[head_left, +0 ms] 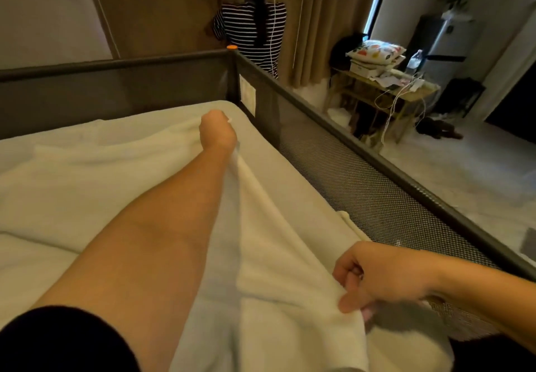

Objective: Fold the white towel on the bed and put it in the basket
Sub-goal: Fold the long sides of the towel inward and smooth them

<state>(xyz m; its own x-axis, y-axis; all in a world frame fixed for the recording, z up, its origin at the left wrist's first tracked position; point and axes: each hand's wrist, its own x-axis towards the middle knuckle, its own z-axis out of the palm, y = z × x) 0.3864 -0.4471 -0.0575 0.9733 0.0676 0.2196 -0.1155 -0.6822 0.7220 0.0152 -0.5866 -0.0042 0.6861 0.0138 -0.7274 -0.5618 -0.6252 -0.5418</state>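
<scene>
Slippage is my main worry: my left hand [218, 131] is stretched far out ahead, fist closed on the far edge of the white towel [278, 255], while my right hand [377, 279] pinches the near edge between thumb and fingers, close to my body. The towel lies on the bed [72, 168], lifted into a ridge that runs between my two hands. If either pinch loosens as I bring one edge over, that side would likely drop and the fold would come out skewed. Both towel and bedding are pale, so I could also catch the sheet beneath by mistake and drag it along.

Just to the right of both hands runs the mesh bed rail [377, 197], and another length of it crosses beyond my left hand. I judge that it hems me in: a wide swing to the right could snag the cloth on its top bar. Past the rail, well beyond my left hand, a person in a striped top [252, 32] stands by the curtain [324, 23]. Farther right is a cluttered table [417, 93] with cables hanging. No basket is in view, so I cannot tell where the towel must go.
</scene>
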